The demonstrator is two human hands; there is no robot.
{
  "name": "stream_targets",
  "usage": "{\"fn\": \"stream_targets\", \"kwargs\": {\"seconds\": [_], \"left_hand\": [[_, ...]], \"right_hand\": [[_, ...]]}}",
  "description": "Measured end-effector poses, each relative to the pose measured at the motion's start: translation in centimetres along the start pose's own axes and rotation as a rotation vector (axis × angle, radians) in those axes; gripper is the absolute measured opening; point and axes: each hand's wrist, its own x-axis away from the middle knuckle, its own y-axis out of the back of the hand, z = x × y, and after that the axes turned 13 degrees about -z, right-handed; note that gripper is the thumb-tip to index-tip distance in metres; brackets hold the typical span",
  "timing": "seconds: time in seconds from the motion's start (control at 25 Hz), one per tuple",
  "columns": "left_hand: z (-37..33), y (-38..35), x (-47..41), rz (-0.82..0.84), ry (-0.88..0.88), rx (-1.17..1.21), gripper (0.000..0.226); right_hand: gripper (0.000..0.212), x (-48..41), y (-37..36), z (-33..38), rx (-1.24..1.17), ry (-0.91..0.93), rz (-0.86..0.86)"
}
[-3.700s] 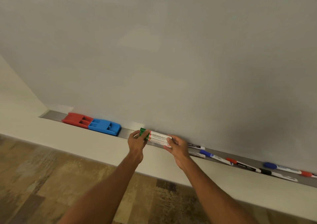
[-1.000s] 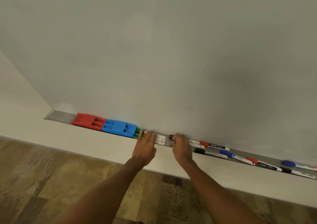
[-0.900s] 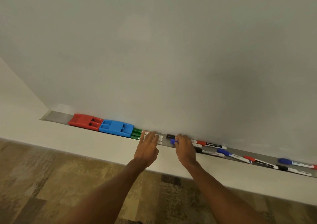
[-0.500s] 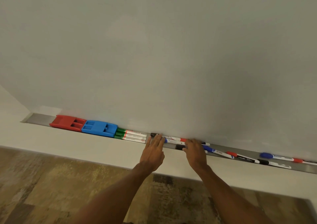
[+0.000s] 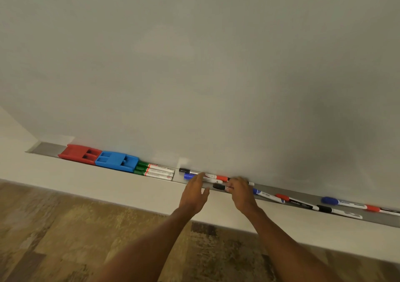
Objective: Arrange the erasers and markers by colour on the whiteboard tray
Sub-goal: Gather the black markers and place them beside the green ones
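A red eraser and a blue eraser lie end to end at the left of the grey tray. Three green markers lie stacked right beside the blue eraser. Further right sits a loose cluster: a black-capped marker, a blue-capped marker and a red-capped marker. My left hand reaches over this cluster with straight fingers, its fingertips touching the markers. My right hand curls its fingers on another black-capped marker at the tray's front edge.
More markers lie scattered along the tray to the right: blue, red, black, blue and red. The whiteboard rises behind. A white ledge runs in front, above patterned flooring.
The green markers, earlier held in both hands, now lie beside the blue eraser. Both hands have moved right to the loose marker cluster, and my right hand has taken a black-capped marker.
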Motion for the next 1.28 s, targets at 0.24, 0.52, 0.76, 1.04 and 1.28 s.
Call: {"fn": "stream_targets", "kwargs": {"seconds": [0.24, 0.52, 0.76, 1.04, 1.28], "left_hand": [[-3.8, -2.0, 0.1, -0.194, 0.407, 0.609, 0.038], [-5.6, -3.3, 0.6, -0.158, 0.655, 1.064, 0.029], [-3.8, -1.4, 0.8, -0.325, 0.807, 1.250, 0.031], [0.7, 2.6, 0.8, -0.540, 0.839, 1.238, 0.034], [3.1, 4.7, 0.6, -0.524, 0.854, 1.252, 0.032]], "right_hand": [[0.016, -0.3, 1.6, 0.9, -0.229, 0.005, -0.083], [0.015, 0.3, 2.4, 2.2, -0.494, 0.059, -0.099], [0.022, 0.0, 1.4, 3.0, -0.443, 0.106, -0.065], [0.045, -0.5, -0.5, 5.6, -0.065, 0.252, 0.044], [0.030, -1.0, -1.6, 7.7, 0.127, 0.358, 0.024]]}}
